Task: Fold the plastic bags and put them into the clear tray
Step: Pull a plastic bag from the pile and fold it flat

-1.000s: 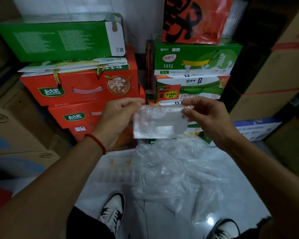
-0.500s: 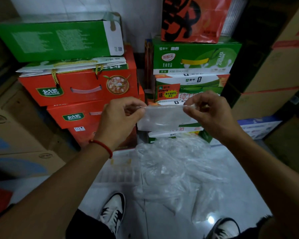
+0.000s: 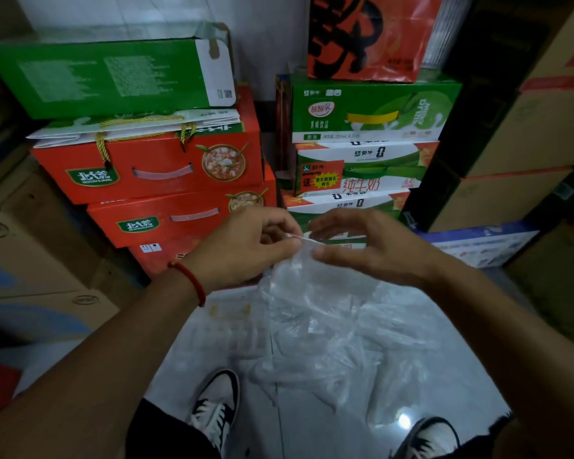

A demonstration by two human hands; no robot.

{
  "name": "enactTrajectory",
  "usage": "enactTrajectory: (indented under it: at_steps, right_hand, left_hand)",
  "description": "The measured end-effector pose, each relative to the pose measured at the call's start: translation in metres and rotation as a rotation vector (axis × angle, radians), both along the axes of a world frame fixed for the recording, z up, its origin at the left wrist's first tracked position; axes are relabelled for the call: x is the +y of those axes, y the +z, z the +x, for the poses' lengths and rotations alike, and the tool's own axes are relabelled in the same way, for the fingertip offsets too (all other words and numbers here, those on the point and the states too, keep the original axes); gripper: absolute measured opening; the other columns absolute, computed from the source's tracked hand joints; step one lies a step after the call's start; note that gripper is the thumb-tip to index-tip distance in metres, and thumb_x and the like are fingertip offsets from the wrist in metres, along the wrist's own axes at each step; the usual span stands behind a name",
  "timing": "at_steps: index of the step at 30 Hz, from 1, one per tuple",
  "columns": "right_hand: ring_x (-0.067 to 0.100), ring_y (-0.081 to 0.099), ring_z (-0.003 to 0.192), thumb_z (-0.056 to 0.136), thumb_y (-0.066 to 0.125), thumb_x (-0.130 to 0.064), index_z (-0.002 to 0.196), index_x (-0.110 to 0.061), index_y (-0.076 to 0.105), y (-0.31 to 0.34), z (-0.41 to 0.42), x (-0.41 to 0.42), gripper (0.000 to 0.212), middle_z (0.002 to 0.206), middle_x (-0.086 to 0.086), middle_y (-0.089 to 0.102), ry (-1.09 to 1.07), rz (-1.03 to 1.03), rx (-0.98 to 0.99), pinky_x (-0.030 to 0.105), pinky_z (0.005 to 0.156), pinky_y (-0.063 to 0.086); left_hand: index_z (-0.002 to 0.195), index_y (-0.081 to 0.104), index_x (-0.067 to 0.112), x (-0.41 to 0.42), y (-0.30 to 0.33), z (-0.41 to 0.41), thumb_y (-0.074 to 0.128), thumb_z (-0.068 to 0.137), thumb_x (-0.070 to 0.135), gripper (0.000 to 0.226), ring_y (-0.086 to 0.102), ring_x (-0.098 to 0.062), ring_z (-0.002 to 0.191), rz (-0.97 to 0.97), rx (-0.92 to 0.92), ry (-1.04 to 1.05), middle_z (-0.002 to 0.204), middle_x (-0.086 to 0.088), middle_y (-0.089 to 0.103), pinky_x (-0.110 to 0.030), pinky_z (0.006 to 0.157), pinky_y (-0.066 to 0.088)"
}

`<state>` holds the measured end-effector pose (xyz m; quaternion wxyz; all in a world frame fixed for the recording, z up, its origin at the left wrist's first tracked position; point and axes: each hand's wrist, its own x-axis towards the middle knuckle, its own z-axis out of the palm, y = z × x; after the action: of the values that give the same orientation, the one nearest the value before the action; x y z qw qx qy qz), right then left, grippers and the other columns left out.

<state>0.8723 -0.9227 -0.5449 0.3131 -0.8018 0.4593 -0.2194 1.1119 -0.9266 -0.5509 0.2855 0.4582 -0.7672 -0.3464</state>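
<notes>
My left hand (image 3: 246,246) pinches the top edge of a clear plastic bag (image 3: 290,271) between thumb and fingers, in front of the stacked boxes. The bag hangs down from that pinch, narrow and gathered. My right hand (image 3: 375,248) is right beside it with its fingers relaxed and spread; its thumb touches the bag's upper edge. Below lies a loose pile of clear plastic bags (image 3: 352,346) on the pale floor. The clear tray (image 3: 226,329) sits on the floor left of the pile, partly under it and hard to make out.
Red gift boxes (image 3: 153,167) are stacked at the back left under a green box (image 3: 106,77). Green and white milk cartons (image 3: 362,154) stand at the back centre, cardboard boxes (image 3: 527,144) on both sides. My two shoes (image 3: 217,405) are at the bottom.
The hands held the bag stretched wide between them. They have come together and dropped lower, so the bag now hangs narrow from my left hand, and my right hand's fingers have loosened.
</notes>
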Motion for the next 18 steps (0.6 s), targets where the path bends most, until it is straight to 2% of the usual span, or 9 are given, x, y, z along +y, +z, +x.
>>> enactTrajectory:
  at_steps: [2,4,6,8,9,11,13,15,18]
  right_hand:
    - [0.004,0.068,0.09,0.088,0.076,-0.053,0.107,-0.025,0.071,-0.01,0.016,0.0,0.034,0.098,-0.009,0.073,0.069,-0.004,0.059,0.032,0.082,0.057]
    - [0.015,0.06,0.068,0.09,0.079,-0.043,0.088,-0.018,0.068,-0.018,0.02,-0.004,0.027,0.077,0.0,0.066,0.07,-0.037,0.07,0.042,0.064,0.05]
    - [0.01,0.049,0.058,0.092,0.079,-0.032,0.079,-0.014,0.066,-0.018,0.019,-0.007,0.026,0.066,-0.002,0.058,0.01,0.0,-0.004,0.034,0.056,0.04]
    - [0.007,0.052,0.058,0.093,0.078,-0.026,0.079,-0.013,0.067,-0.015,0.016,-0.007,0.023,0.065,-0.001,0.059,-0.076,0.076,-0.146,0.029,0.058,0.041]
    - [0.013,0.057,0.061,0.093,0.079,-0.026,0.083,-0.009,0.068,-0.015,0.014,-0.007,0.022,0.068,0.006,0.064,-0.111,0.105,-0.207,0.032,0.059,0.046]
    - [0.031,0.07,0.075,0.092,0.079,-0.027,0.095,-0.003,0.071,-0.016,0.009,-0.008,0.025,0.085,0.019,0.072,-0.136,0.138,-0.265,0.048,0.071,0.059]
    - [0.026,0.076,0.093,0.091,0.08,-0.023,0.104,-0.007,0.074,-0.015,0.005,-0.007,0.021,0.097,0.009,0.078,-0.134,0.171,-0.3,0.051,0.09,0.06]
    - [0.018,0.075,0.101,0.086,0.082,-0.024,0.11,-0.011,0.074,-0.013,0.005,-0.004,0.028,0.104,0.001,0.079,-0.117,0.166,-0.362,0.041,0.096,0.059]
    - [0.011,0.075,0.094,0.084,0.08,-0.025,0.105,-0.011,0.075,-0.01,0.01,-0.004,0.025,0.098,0.0,0.079,-0.136,0.046,-0.458,0.025,0.083,0.058]
  left_hand:
    - [0.095,0.075,0.022,0.001,0.0,-0.002,0.073,0.092,0.016,0.007,0.07,-0.01,0.081,0.0,0.006,-0.029,0.085,0.004,0.073,-0.029,0.075,0.058]
    - [0.1,0.075,0.021,0.001,0.002,-0.002,0.075,0.091,0.016,0.011,0.069,-0.009,0.075,0.018,0.053,-0.006,0.078,0.004,0.072,-0.027,0.074,0.056]
    - [0.11,0.071,0.021,0.002,0.004,0.0,0.08,0.087,0.021,0.025,0.067,-0.009,0.072,0.115,0.126,0.041,0.074,0.004,0.071,-0.026,0.073,0.054]
    - [0.118,0.067,0.019,0.004,0.005,0.002,0.082,0.083,0.022,0.039,0.071,-0.015,0.077,0.28,0.188,0.031,0.08,0.001,0.073,-0.027,0.075,0.055]
    - [0.12,0.066,0.018,0.005,0.005,0.003,0.081,0.084,0.018,0.039,0.074,-0.018,0.08,0.334,0.196,0.011,0.084,-0.002,0.075,-0.028,0.075,0.056]
    - [0.117,0.067,0.017,0.006,0.004,0.003,0.078,0.086,0.007,0.034,0.074,-0.017,0.08,0.29,0.154,0.009,0.084,-0.003,0.076,-0.027,0.075,0.057]
    - [0.113,0.069,0.016,0.005,0.005,0.002,0.078,0.085,0.004,0.031,0.072,-0.011,0.076,0.138,0.088,0.051,0.081,0.0,0.075,-0.023,0.073,0.055]
    - [0.112,0.069,0.017,0.005,0.005,-0.001,0.079,0.083,0.005,0.033,0.07,-0.006,0.073,0.012,0.026,0.064,0.078,0.005,0.073,-0.019,0.069,0.053]
    - [0.118,0.068,0.023,0.006,0.006,-0.004,0.08,0.083,0.01,0.039,0.071,-0.007,0.078,-0.069,-0.058,0.05,0.083,0.007,0.074,-0.022,0.073,0.056]
